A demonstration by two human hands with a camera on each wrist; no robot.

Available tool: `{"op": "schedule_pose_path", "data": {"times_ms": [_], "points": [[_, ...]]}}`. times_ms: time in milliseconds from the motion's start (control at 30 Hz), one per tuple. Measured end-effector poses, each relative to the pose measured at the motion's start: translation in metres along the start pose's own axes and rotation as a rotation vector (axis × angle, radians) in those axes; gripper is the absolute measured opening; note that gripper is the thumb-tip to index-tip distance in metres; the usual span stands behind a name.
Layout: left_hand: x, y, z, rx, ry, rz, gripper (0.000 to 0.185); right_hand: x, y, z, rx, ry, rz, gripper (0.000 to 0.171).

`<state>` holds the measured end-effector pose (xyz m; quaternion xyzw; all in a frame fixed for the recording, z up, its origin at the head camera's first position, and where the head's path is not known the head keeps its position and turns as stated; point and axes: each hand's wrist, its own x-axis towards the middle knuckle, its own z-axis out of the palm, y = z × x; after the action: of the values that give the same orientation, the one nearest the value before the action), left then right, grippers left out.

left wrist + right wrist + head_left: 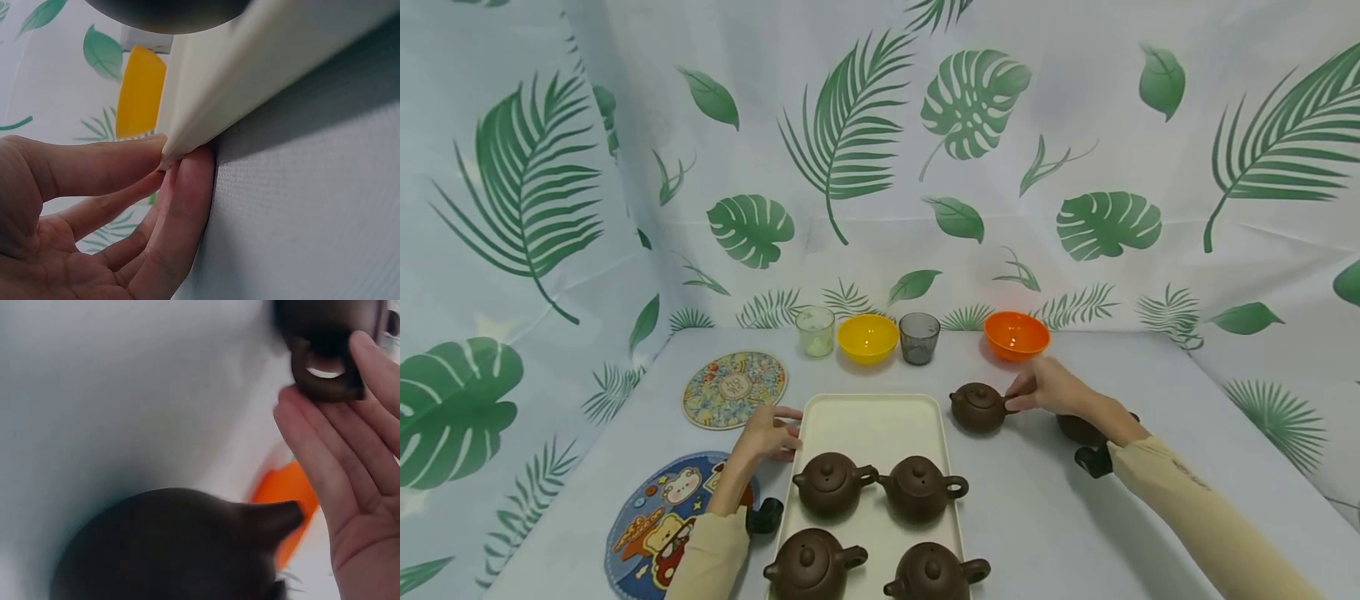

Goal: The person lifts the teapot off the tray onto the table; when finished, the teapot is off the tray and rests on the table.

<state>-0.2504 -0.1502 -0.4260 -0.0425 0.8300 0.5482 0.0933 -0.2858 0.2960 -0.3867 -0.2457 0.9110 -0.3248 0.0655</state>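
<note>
Your right hand (1051,390) is reaching to a brown teapot (978,407) sitting on the table just right of the cream tray (872,425). Its fingers are lying together against the ring handle (325,378) on the pot's right side, with the thumb on the far side of it, so they are pinching the handle lightly; the pot's body is lying to the left of your fingertips. Under your right wrist another dark teapot (181,547) is sitting, its spout pointing toward your palm. Just beyond your knuckles the orange bowl (1016,334) is standing near the backdrop.

Your left hand (767,435) is resting at the tray's left rim; its fingers (187,206) are lying straight and close together, the tips touching the underside of the tray's edge. Four more teapots (831,483) are standing on the tray, right of those fingers. Beyond them a yellow bowl (867,337), a pale cup (816,331) and a grey cup (919,337) are lined up.
</note>
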Motion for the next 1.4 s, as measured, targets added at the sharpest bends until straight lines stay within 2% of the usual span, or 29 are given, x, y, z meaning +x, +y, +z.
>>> {"op": "schedule_pose_path", "data": {"times_ms": [100, 267, 367, 533, 733, 967, 1100, 1400], "points": [[0.001, 0.0, 0.0, 0.003, -0.006, 0.003, 0.042, -0.004, -0.013, -0.004, -0.046, 0.085, 0.005, 0.024], [0.002, 0.001, -0.002, -0.004, -0.014, 0.0, 0.042, -0.013, -0.048, -0.005, -0.016, 0.181, -0.044, 0.022], [0.001, 0.001, -0.003, -0.01, -0.019, -0.002, 0.042, -0.017, -0.064, 0.004, 0.012, 0.146, -0.088, 0.022], [0.0, 0.003, -0.005, -0.013, -0.023, -0.007, 0.044, -0.026, -0.077, 0.033, 0.068, 0.025, -0.139, 0.025], [0.0, 0.001, -0.003, -0.017, -0.023, -0.011, 0.044, -0.035, -0.083, 0.066, 0.155, -0.049, -0.132, 0.025], [-0.002, 0.0, -0.001, -0.023, -0.013, -0.013, 0.044, -0.04, -0.09, 0.086, 0.245, -0.111, -0.154, 0.02], [-0.002, 0.001, 0.0, -0.016, -0.01, -0.012, 0.043, -0.042, -0.094, 0.09, 0.231, -0.112, -0.173, 0.016], [-0.001, 0.0, 0.0, -0.022, -0.012, -0.009, 0.044, -0.043, -0.093, 0.096, 0.216, -0.039, -0.211, 0.018]]}}
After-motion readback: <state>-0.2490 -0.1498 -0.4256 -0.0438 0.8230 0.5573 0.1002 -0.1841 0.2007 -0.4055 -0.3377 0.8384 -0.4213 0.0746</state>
